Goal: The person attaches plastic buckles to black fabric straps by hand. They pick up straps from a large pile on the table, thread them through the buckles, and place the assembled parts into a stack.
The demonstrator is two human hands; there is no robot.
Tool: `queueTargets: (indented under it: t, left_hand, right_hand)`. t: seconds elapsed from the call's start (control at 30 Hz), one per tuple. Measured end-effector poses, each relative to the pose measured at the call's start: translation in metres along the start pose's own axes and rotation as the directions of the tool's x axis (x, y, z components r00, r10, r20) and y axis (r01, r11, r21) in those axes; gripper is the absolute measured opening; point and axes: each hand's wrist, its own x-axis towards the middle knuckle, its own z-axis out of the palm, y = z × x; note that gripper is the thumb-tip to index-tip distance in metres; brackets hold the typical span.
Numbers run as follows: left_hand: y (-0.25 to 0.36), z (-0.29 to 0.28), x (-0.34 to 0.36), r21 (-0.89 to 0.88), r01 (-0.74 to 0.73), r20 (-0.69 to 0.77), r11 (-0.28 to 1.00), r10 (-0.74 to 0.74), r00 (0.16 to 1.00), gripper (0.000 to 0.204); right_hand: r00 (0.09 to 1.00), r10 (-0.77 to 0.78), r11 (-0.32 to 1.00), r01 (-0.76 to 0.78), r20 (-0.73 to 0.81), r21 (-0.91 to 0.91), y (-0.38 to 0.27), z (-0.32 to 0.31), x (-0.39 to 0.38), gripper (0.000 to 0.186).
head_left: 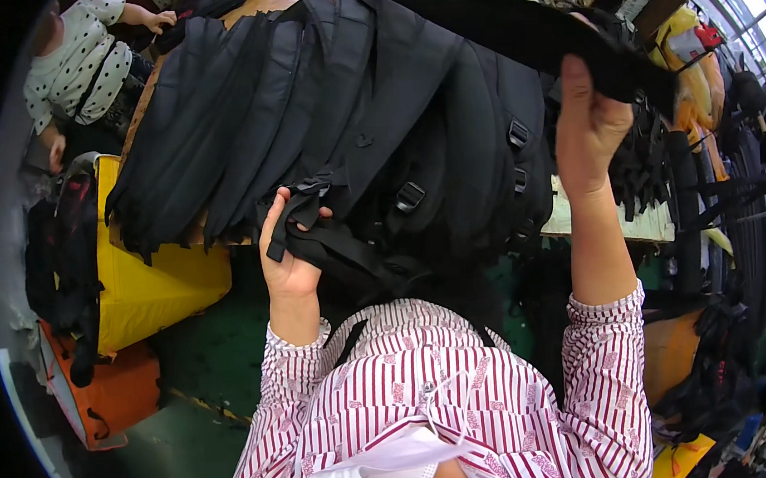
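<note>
My left hand is closed around a black webbing strap, whose length trails to the right in front of my body. My right hand is raised at the right, thumb and fingers closed on the end of a long black padded shoulder strap. That shoulder strap stretches up and left over the far side of the table. Between my hands, a thick row of black padded straps lies side by side, overhanging the near edge. Black plastic buckles show on the straps nearest me.
At the far left a person in a dotted white top has one hand near the table. A yellow bin and an orange box stand on the green floor at my left. Black straps and bags crowd the right side.
</note>
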Motion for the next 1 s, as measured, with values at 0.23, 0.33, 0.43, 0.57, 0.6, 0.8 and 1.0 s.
queueTargets:
  t: [0.23, 0.33, 0.43, 0.57, 0.6, 0.8, 1.0]
  left_hand:
    - [0.009, 0.000, 0.007, -0.061, 0.004, 0.048, 0.998, -0.001, 0.999, 0.016]
    - [0.013, -0.017, 0.012, -0.067, 0.034, 0.062, 0.997, -0.030, 0.998, 0.015]
    - [0.007, -0.011, 0.005, -0.034, 0.079, 0.067, 0.996, -0.077, 0.995, 0.013]
    - [-0.001, -0.008, -0.003, 0.153, 0.044, -0.022, 0.987, -0.041, 0.999, 0.012]
    - [-0.001, -0.011, -0.004, 0.192, 0.042, -0.058, 0.980, -0.032, 0.998, 0.012]
    - [0.000, -0.031, -0.007, 0.282, 0.013, -0.106, 0.959, 0.017, 0.994, 0.014]
    - [-0.011, -0.035, -0.006, 0.367, -0.050, -0.112, 0.929, 0.097, 0.989, 0.016]
  right_hand:
    - [0.997, 0.071, 0.992, -0.072, -0.016, -0.099, 0.010, -0.004, -0.004, 0.026]
    - [0.980, -0.061, 0.979, 0.095, 0.191, -0.178, 0.009, 0.003, -0.007, 0.056]
    - [0.884, -0.096, 0.949, 0.220, 0.457, -0.226, -0.005, 0.011, -0.025, 0.061]
    - [0.687, 0.078, 0.912, 0.243, 0.722, -0.330, -0.016, 0.012, -0.065, 0.057]
    - [0.654, 0.135, 0.893, 0.246, 0.744, -0.378, -0.019, 0.010, -0.074, 0.059]
    - [0.904, 0.404, 0.769, -0.252, 0.139, -0.588, -0.024, -0.042, -0.102, 0.028]
    - [0.588, 0.798, 0.579, -0.687, 0.133, -0.439, -0.033, -0.063, -0.136, 0.014]
